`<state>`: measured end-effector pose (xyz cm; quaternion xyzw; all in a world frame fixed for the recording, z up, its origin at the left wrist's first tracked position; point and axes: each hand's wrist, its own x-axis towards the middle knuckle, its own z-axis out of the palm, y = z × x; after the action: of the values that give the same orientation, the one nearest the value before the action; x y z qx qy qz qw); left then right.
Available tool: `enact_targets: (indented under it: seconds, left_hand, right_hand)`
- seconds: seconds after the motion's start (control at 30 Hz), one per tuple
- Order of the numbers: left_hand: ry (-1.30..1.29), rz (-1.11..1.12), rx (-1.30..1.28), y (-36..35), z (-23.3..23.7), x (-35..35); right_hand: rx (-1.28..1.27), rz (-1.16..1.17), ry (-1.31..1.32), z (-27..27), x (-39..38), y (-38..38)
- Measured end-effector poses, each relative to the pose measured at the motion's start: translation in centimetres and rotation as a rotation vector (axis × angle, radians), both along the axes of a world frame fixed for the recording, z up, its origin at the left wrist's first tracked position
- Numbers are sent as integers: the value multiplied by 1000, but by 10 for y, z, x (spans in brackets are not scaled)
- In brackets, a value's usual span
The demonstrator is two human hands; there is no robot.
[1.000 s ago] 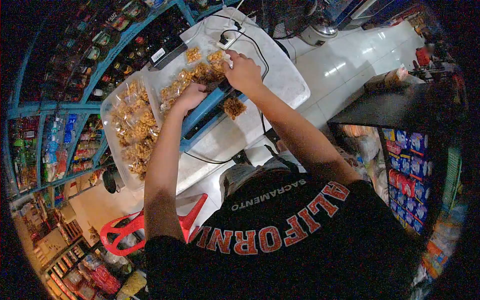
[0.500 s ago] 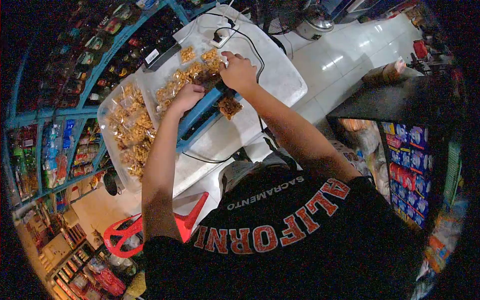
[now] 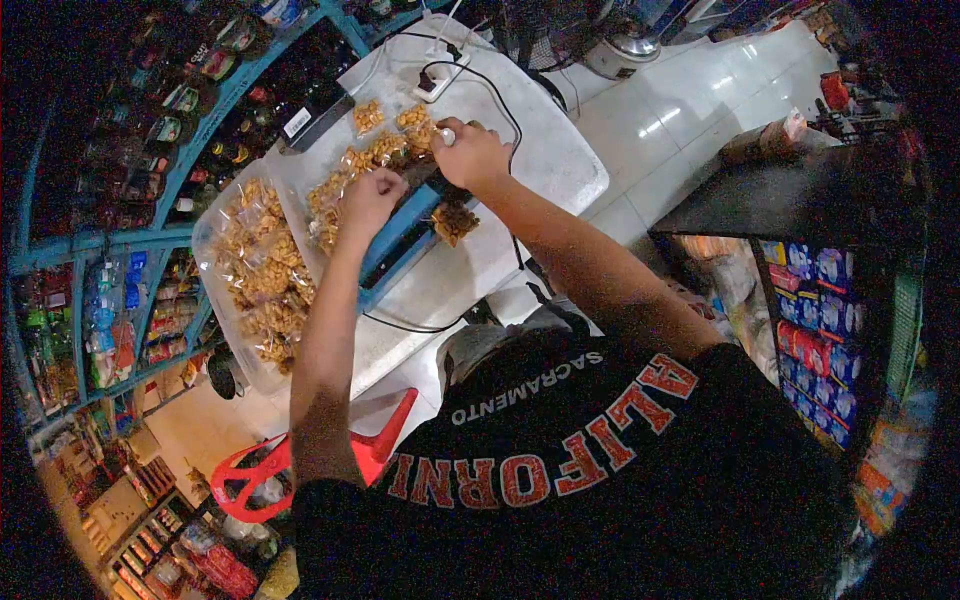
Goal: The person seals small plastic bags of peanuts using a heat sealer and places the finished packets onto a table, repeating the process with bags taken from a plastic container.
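Observation:
A blue bar-shaped device (image 3: 400,228), which looks like a bag sealer, lies across the white table. Just over its far edge my left hand (image 3: 370,203) has its fingers curled into a pinch, right by clear bags of golden-brown snacks (image 3: 327,205). Anything between those fingertips is too small to make out. My right hand (image 3: 472,157) is at the device's far right end, fingers bent and closed beside another snack bag (image 3: 414,122); what it grips is hidden. On the near side of the device lies a bag of darker brown snack (image 3: 454,224).
A clear plastic tub (image 3: 212,262) full of bagged snacks stands at the table's left. A power strip (image 3: 437,82) with black cords sits at the far end of the white table (image 3: 560,150). A red plastic chair (image 3: 250,480) is at lower left, blue shelves (image 3: 160,225) beyond.
My left hand's fingers have drawn up into a tighter pinch. My right hand's fingers have curled in and it has shifted slightly toward me. The view has tilted a little.

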<state>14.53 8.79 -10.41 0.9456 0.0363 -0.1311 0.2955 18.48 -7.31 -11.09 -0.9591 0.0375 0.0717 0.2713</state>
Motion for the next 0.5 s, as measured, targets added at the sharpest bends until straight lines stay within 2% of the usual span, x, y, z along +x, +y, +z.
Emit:
enact_targets:
  seconds: [0.1, 0.13, 0.17, 0.2, 0.27, 0.37, 0.5]
  left_hand:
    - [-113, 115, 6, -17, -3, 6]
    - [-158, 97, -38, -30, 7, 4]
    - [-160, 100, -38, -36, -5, 8]
    - [-79, 83, 47, -39, -27, 17]
    - [164, 128, 175, -56, -21, 21]
    - [157, 29, 255, -49, -38, 26]
    - [112, 73, 235, -53, -27, 22]
  right_hand:
    - [91, -15, 104, 4, 2, 0]
    - [92, -14, 103, 4, 3, 0]
    - [99, 4, 140, 6, 4, 0]
    - [105, 21, 176, 6, 6, -1]
    - [121, 53, 204, 1, 10, -1]
    - [128, 104, 195, -5, 14, -2]
    - [120, 133, 160, -9, 15, -1]
